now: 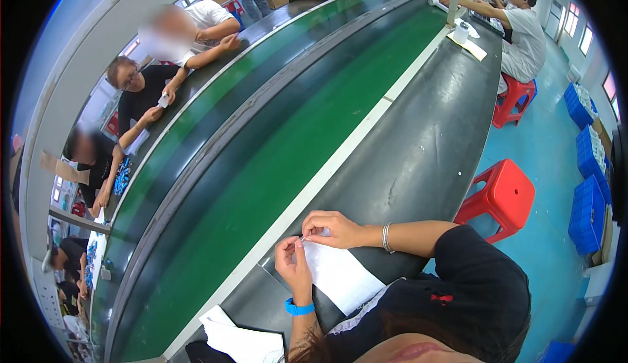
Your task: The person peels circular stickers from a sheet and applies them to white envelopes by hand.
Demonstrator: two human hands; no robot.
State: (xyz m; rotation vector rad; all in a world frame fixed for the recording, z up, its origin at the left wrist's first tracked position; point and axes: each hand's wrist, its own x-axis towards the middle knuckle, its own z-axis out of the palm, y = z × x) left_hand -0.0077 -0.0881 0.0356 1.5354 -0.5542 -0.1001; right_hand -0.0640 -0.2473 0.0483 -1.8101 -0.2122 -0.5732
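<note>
My left hand (pixel 293 262), with a blue band on the wrist, is closed in a pinch near the bench's inner edge. Fingertip to fingertip with it, my right hand (pixel 335 229) is also pinched closed, a silver bracelet on that wrist. Between the fingertips is a tiny piece, too small to name. Beneath and beside the hands lies a white sheet of paper (pixel 343 275) on the dark bench top (pixel 399 173).
A green conveyor belt (pixel 275 167) runs past the bench, with people seated across it. More white paper (pixel 245 343) lies lower left. To the right are a red stool (pixel 500 193) and blue crates (pixel 587 216). A white bottle (pixel 461 33) stands farther up the bench.
</note>
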